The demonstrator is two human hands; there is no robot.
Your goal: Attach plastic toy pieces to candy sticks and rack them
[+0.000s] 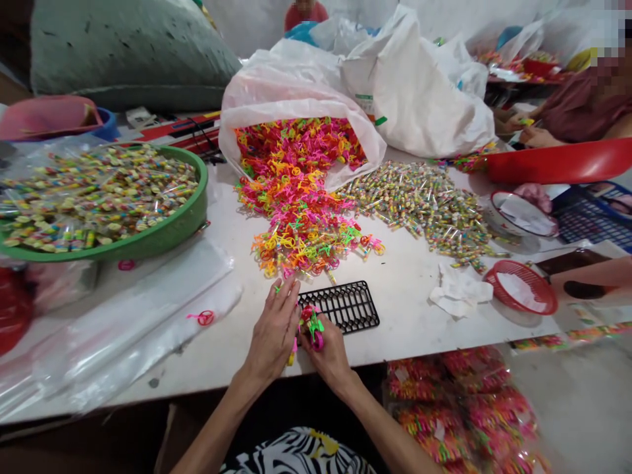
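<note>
My right hand (pixel 330 349) is closed round a small bunch of plastic toy bicycles (pixel 316 328) in pink, green and red. Pressed up beside it is my left hand (pixel 275 328), its fingers long and close together, with pink and yellow toy parts showing at the palm's edge. The left thumb is hidden. Just beyond my right hand lies a black slotted plastic rack (pixel 345 306), partly covered by the hands. A heap of bright toy bicycles (pixel 306 230) spills toward my fingertips from a white sack (pixel 301 85).
Small wrapped candy tubes fill a green basin (pixel 197 204) at left; more tubes (pixel 419 204) are piled at right. Clear plastic bags (pixel 162 316) lie front left. A red basket (pixel 523 288) and crumpled paper (pixel 459 289) sit right. Packed bags (pixel 459 408) are below. Another person (pixel 582 105) sits far right.
</note>
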